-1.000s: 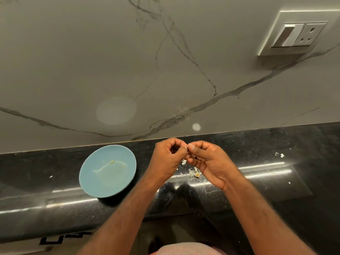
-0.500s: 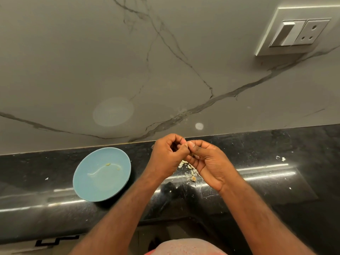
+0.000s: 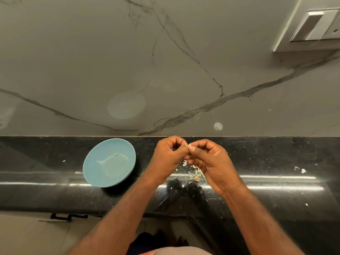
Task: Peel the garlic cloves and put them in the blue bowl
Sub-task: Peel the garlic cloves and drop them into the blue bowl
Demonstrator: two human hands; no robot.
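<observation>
A blue bowl [image 3: 92, 168] stands on the black counter to the left of my hands, with a small pale bit and a thin curl of skin inside. My left hand [image 3: 168, 159] and my right hand [image 3: 211, 162] meet above the counter, fingers curled, thumbs and fingertips pinching a small garlic clove [image 3: 188, 145] between them. Only a pale sliver of the clove shows; the rest is hidden by my fingers. Garlic skins [image 3: 195, 174] lie on the counter under my hands.
The black counter [image 3: 276, 162] runs left to right against a marble wall [image 3: 165, 61]. A switch plate [image 3: 312, 28] is on the wall at upper right. A few skin flakes [image 3: 299, 169] lie on the counter to the right. A drawer handle [image 3: 68, 216] shows below the counter edge.
Both hands stay together pinching the clove. The view has shifted, so bowl and hands sit further right in the frame.
</observation>
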